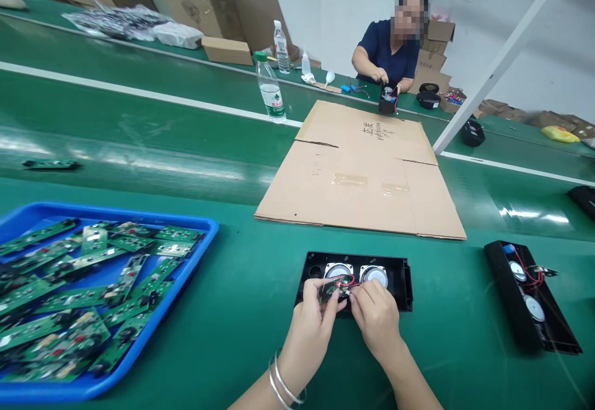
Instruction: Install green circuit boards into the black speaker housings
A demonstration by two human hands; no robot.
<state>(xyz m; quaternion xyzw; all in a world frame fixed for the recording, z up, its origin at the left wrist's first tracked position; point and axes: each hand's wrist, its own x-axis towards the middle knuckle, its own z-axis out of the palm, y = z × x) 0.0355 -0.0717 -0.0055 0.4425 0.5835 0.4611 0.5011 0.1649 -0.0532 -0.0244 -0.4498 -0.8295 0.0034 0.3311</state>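
Observation:
A black speaker housing (403,283) with two round silver speakers lies on the green table in front of me. Above it, my left hand (312,320) pinches a small green circuit board (329,288) between thumb and fingers. Red wires (346,282) run from the board toward my right hand (377,317). The fingers of my right hand are pressed together at the wires beside the board, and their tips hide what exactly they grip.
A blue tray (211,230) of circuit boards stands at the left. Another open housing (504,304) with wires lies at the right. Beyond are flat cardboard (362,168), a green-capped bottle (271,95) and a person (393,50) across the line handling a similar housing.

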